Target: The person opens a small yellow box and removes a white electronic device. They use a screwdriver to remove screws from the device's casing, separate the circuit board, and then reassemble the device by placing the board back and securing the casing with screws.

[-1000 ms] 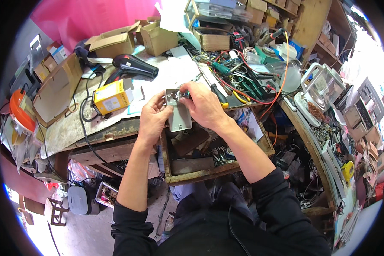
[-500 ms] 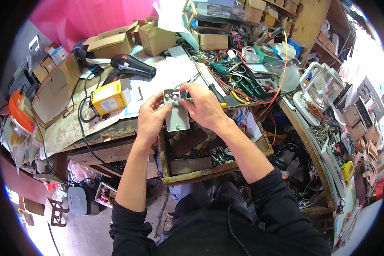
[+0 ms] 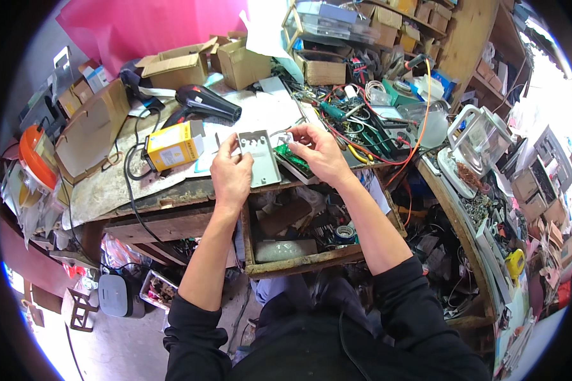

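My left hand (image 3: 230, 178) grips a light grey plastic cover (image 3: 264, 166) by its left edge. The cover is a shallow rectangular shell with screw posts and cut-outs near its top, its hollow inside facing me. Just right of it, my right hand (image 3: 324, 155) is closed at the upper end of a casing half with a green circuit board (image 3: 287, 156). Its thumb and forefinger pinch there beside a small pale part. The right fingers hide part of the board. Both pieces are held over the bench's front edge, above an open wooden drawer (image 3: 311, 261).
Left on the bench are a black hair dryer (image 3: 206, 103) and a yellow box (image 3: 171, 147). Behind stand cardboard boxes (image 3: 243, 63). Screwdrivers, pliers and wires (image 3: 362, 120) crowd the right, where an orange cable (image 3: 425, 108) hangs. The drawer holds a tape roll (image 3: 344, 233) and loose parts.
My right hand has moved a little to the right, apart from the grey cover. The green circuit board now shows beside the cover. My left hand has shifted slightly right and down, still gripping the cover.
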Demonstrator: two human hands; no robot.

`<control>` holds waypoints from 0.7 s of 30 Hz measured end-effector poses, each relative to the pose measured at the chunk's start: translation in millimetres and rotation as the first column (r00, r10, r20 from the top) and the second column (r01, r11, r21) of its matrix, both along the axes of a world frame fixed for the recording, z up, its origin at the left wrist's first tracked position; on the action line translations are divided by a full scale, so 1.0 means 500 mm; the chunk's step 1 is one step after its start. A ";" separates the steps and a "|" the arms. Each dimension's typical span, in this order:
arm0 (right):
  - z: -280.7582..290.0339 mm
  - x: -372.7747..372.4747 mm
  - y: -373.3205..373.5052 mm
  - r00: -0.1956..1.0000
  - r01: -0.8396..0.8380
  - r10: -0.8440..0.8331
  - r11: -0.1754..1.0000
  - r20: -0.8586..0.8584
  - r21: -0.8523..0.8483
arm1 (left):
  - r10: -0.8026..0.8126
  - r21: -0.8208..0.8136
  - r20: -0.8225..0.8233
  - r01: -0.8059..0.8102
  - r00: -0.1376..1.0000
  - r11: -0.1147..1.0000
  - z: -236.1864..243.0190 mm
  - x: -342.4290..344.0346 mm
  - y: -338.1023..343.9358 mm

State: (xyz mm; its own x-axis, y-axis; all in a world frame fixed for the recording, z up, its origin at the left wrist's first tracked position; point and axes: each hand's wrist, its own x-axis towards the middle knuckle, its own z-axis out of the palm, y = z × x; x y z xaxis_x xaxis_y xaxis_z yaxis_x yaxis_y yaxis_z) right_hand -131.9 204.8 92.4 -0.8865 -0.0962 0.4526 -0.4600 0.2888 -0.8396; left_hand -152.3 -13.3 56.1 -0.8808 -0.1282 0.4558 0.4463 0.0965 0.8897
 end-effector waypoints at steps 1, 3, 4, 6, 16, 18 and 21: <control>0.001 -0.002 0.006 0.999 -0.018 0.022 0.997 0.041 -0.074 | 0.024 -0.029 0.024 -0.023 0.999 0.999 0.013 -0.001 -0.007; 0.001 -0.006 0.013 0.990 -0.050 0.079 0.973 0.121 -0.225 | 0.061 -0.061 -0.035 -0.063 0.998 0.996 0.021 -0.016 -0.019; 0.000 -0.008 0.014 0.987 -0.058 0.092 0.968 0.132 -0.244 | 0.081 -0.078 -0.064 -0.085 0.995 0.993 0.021 -0.022 -0.026; 0.000 -0.011 0.014 0.980 -0.074 0.121 0.957 0.155 -0.282 | 0.129 -0.197 -0.147 -0.157 0.981 0.968 0.009 -0.036 -0.034; 0.010 -0.020 0.012 0.972 -0.009 0.087 0.943 0.220 -0.333 | 0.181 -0.461 -0.486 -0.427 0.855 0.778 0.023 -0.007 -0.020; 0.011 -0.020 0.013 0.971 -0.024 0.104 0.939 0.217 -0.342 | 0.082 -0.452 -0.426 -0.290 0.901 0.844 0.032 -0.003 -0.009; 0.014 -0.020 0.013 0.970 -0.036 0.116 0.938 0.212 -0.346 | -0.016 -0.457 -0.375 -0.170 0.927 0.873 0.050 0.004 0.009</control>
